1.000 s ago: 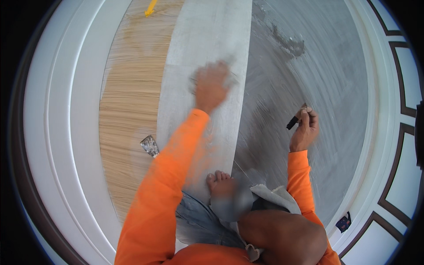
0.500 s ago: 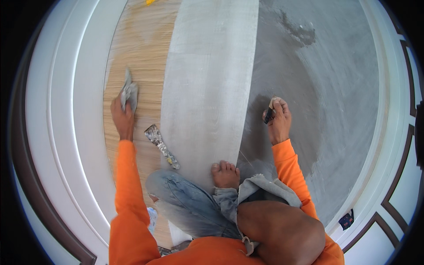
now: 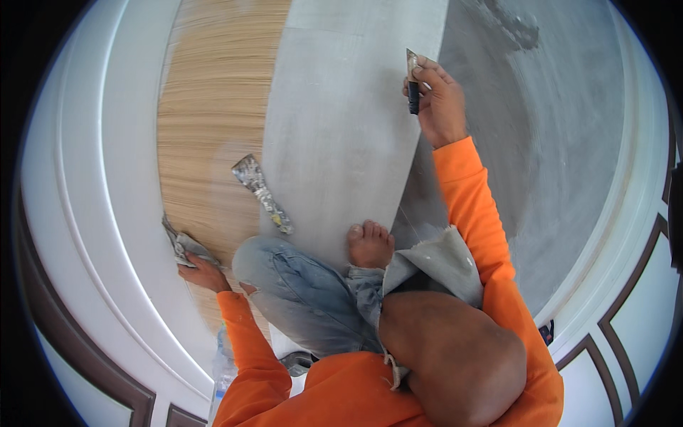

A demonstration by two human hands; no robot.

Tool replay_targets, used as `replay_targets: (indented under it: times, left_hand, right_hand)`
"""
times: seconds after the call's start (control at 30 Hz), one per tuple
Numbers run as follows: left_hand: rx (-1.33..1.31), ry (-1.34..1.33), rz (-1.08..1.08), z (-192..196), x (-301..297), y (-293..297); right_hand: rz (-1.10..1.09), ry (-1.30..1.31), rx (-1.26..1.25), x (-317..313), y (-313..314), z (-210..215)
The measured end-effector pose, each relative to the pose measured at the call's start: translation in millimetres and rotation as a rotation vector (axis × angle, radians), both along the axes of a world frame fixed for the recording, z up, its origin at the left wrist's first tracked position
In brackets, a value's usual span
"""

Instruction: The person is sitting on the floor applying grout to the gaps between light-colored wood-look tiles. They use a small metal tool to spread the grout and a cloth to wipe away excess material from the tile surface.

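My left hand grips a crumpled grey rag, which touches the wood-patterned strip where it meets the white baseboard. My right hand is raised over the edge between the light grey plank and the dark grey floor. Pinched in its fingers is a small knife with a black lower part and a slanted, pointed tip facing away from me. A putty knife crusted with paint or filler lies across the seam of the wood-patterned strip and the light plank.
My bare foot rests on the light plank, with my bent knees close by. Clear plastic lies near my left elbow. A small dark object sits by the right-hand white trim. White skirting borders both sides.
My left hand has drawn the rag back toward me and over to the left baseboard. My right hand has moved farther away and slightly left, with the knife tip turned away. My view has shifted somewhat.
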State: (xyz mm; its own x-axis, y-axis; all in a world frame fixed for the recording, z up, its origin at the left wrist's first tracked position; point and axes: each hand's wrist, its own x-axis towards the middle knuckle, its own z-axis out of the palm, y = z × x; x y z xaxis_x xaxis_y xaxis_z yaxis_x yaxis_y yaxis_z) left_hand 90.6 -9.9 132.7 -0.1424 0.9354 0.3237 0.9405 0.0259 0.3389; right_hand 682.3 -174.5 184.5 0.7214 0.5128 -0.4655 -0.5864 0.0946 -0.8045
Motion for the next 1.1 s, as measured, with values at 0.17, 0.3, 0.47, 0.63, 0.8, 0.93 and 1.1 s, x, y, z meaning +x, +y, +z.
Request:
replay_targets:
  times: [0.17,0.3,0.47,0.63,0.8,0.93,1.1]
  left_hand:
    - [-0.062,0.328,0.234,-31,-12,-12]
    - [-0.056,0.381,0.330,-42,-9,-18]
    - [-0.123,0.350,0.341,-38,-5,-19]
    - [-0.117,0.332,0.362,-42,-9,-17]
    - [-0.102,0.353,0.356,-40,-4,-18]
    - [-0.031,0.356,0.324,-48,-15,-16]
    - [-0.143,0.357,0.370,-42,-7,-21]
  right_hand:
    - [0.335,-0.924,-0.600,9,36,-12]
    - [0.441,-1.221,-0.673,12,61,-37]
    - [0.490,-1.417,-0.679,-3,80,-43]
    - [0.499,-1.342,-0.760,14,80,-37]
    - [0.647,-1.430,-0.671,6,75,-43]
    - [0.586,-1.456,-0.698,14,78,-43]
    - [0.639,-1.458,-0.696,10,70,-43]
